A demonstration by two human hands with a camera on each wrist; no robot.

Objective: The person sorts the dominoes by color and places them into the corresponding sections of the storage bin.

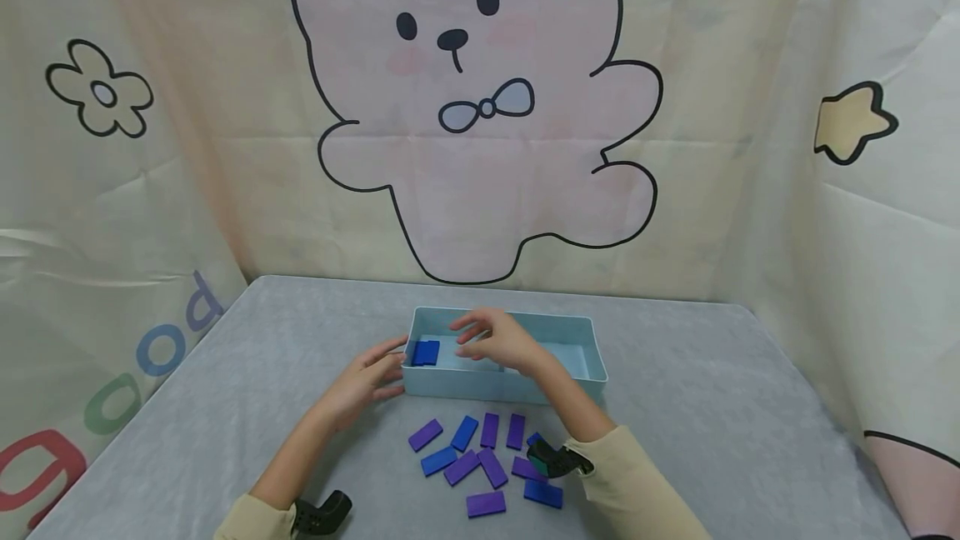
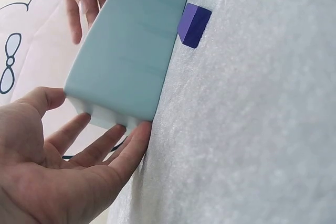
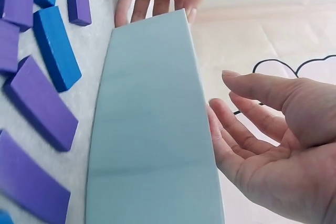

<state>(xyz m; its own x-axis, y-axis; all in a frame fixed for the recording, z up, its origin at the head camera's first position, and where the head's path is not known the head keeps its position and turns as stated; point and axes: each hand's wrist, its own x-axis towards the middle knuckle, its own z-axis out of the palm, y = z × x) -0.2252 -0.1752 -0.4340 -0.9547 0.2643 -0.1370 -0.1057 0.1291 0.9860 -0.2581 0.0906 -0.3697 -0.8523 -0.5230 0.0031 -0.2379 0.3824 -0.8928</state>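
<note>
A light blue plastic bin (image 1: 480,387) stands on the table, with blue blocks (image 1: 426,352) lying in its left end. My left hand (image 1: 367,382) is at the bin's left end. In the left wrist view, that hand's fingertips (image 2: 119,129) touch the end wall, and its thumb is up at the top corner. Over the middle of the bin hangs my right hand (image 1: 498,342), thumb and fingers apart and nothing between them. The right wrist view shows this hand (image 3: 283,140) just beyond the long wall, its fingers loosely bent.
In front of the bin, several purple blocks (image 1: 486,504) and blue blocks (image 1: 438,461) lie scattered on the grey cloth-covered table (image 1: 712,415). One blue block (image 1: 534,438) is partly hidden by the right wrist's black strap (image 1: 558,461). A printed curtain (image 1: 480,207) hangs behind the table.
</note>
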